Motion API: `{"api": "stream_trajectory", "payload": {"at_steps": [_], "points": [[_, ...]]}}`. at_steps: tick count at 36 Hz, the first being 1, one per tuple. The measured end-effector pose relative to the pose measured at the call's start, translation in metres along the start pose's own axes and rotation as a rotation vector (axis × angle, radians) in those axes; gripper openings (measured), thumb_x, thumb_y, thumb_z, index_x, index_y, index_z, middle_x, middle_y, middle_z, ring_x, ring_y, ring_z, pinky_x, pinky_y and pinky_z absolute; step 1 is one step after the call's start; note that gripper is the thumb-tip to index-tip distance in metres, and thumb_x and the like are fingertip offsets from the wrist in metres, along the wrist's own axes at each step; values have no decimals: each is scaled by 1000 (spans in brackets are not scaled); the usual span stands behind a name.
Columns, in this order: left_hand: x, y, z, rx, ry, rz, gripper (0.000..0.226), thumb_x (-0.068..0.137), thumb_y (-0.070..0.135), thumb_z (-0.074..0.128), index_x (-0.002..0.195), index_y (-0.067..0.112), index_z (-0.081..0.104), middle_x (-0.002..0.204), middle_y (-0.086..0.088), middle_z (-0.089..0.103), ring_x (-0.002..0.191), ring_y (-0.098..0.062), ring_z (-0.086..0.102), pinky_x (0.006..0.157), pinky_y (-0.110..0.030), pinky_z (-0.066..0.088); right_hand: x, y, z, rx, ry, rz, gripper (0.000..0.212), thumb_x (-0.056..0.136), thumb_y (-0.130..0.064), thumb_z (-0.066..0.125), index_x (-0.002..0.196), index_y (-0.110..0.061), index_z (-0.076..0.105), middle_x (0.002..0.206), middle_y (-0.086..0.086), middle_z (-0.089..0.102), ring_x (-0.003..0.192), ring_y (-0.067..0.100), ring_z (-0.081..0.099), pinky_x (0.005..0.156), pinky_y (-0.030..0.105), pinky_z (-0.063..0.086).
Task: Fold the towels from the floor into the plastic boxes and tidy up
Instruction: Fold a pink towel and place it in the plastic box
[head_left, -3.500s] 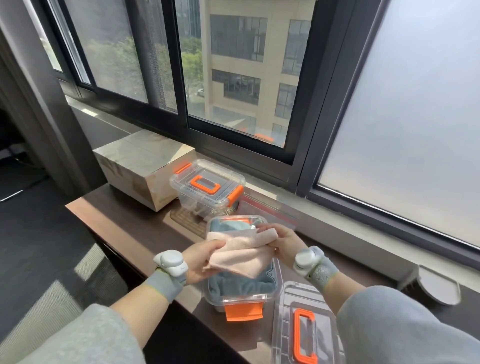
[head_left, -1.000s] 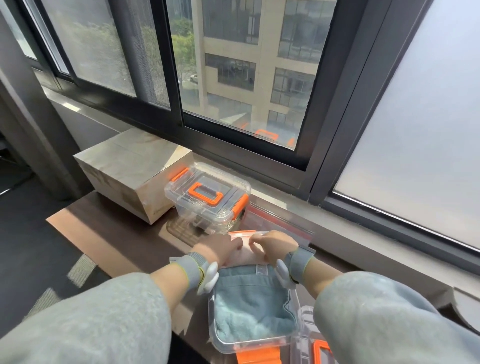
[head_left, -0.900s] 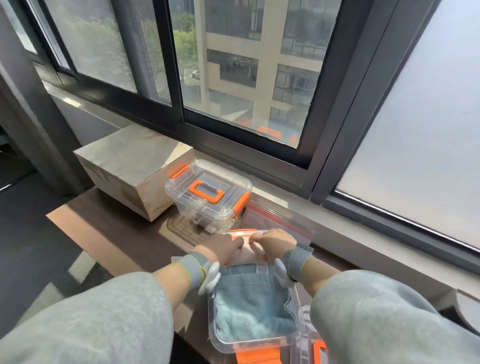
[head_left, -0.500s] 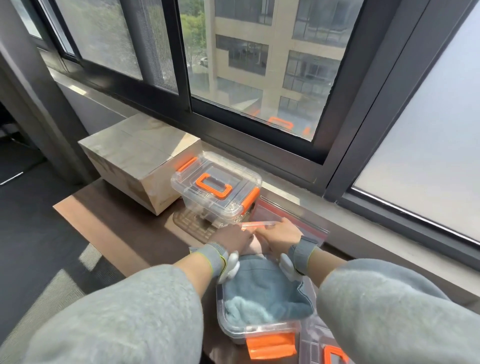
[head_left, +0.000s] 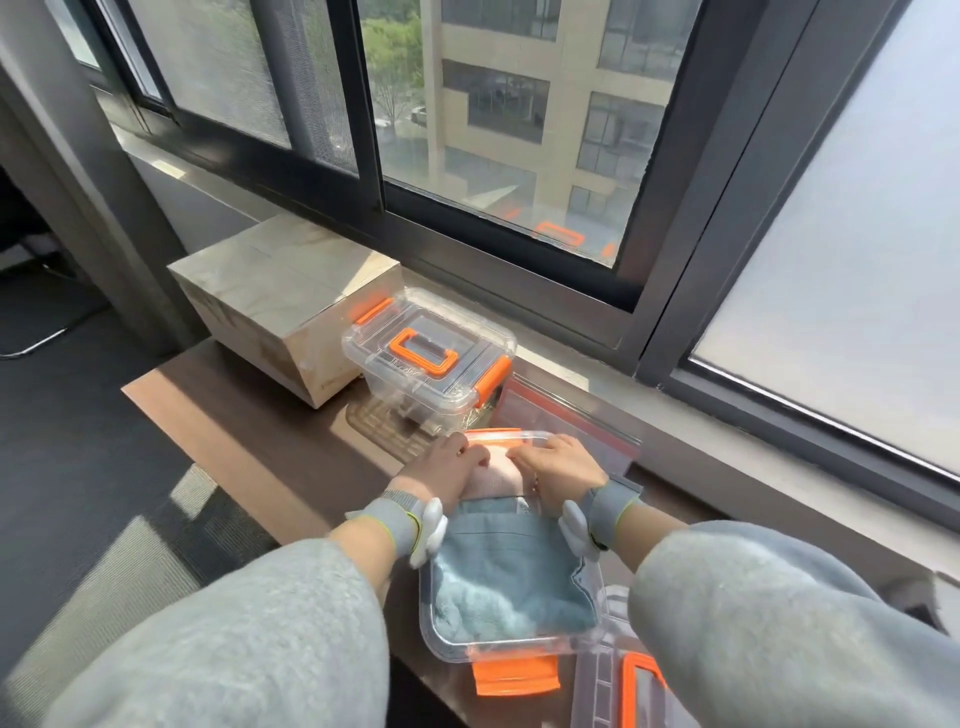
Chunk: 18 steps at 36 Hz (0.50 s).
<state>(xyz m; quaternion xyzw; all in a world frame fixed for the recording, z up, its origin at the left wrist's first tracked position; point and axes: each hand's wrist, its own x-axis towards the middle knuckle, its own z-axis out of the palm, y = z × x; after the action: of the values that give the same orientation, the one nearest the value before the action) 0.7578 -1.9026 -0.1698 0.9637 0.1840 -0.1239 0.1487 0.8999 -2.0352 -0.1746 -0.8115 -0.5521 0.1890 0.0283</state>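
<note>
At the bottom edge, two grey sleeves (head_left: 234, 639) reach forward, each wrist wearing a grey band with a white device (head_left: 428, 530). Just right of them a loose clear lid (head_left: 602, 691) with an orange handle lies flat on the dark bench (head_left: 270, 415). Touching it on its left stands the open plastic box (head_left: 519, 653), its orange latch (head_left: 514, 673) folded out at the near end. A folded blue towel (head_left: 509, 577) fills the near part of this box.

At the box's far end lies the pink towel (head_left: 496, 480), mostly covered by both hands. The left hand (head_left: 447, 467) and right hand (head_left: 558, 465) rest side by side on it, knuckles up, almost touching. Their fingers (head_left: 480, 460) bend down over the towel's far edge by the rim. The tips are hidden, so it cannot be told whether they pinch the cloth or only press it.

Just beyond stands a closed plastic box (head_left: 431, 358) with an orange handle and latches. A clear zip bag (head_left: 566, 415) lies to its right, and a cardboard box (head_left: 291, 291) to its left. Behind runs the windowsill (head_left: 727, 452) under a dark-framed window (head_left: 493, 130).
</note>
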Motion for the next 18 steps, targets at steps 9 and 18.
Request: {"api": "stream_trajectory", "payload": {"at_steps": [9, 18], "points": [[-23, 14, -13, -571, 100, -146, 58, 85, -12, 51, 140, 3, 40, 145, -17, 38, 131, -26, 41, 101, -12, 28, -26, -4, -1, 165, 192, 80, 47, 83, -11, 51, 130, -19, 51, 138, -2, 51, 134, 19, 38, 117, 44, 8], [-53, 16, -29, -1203, 425, -491, 53, 85, -12, 47, 136, 5, 48, 138, -10, 50, 130, -23, 45, 96, -21, 35, -44, 10, -25, 677, 236, 429, 50, 81, -15, 53, 129, -29, 48, 130, -1, 56, 116, 20, 53, 87, 22, 38]]}}
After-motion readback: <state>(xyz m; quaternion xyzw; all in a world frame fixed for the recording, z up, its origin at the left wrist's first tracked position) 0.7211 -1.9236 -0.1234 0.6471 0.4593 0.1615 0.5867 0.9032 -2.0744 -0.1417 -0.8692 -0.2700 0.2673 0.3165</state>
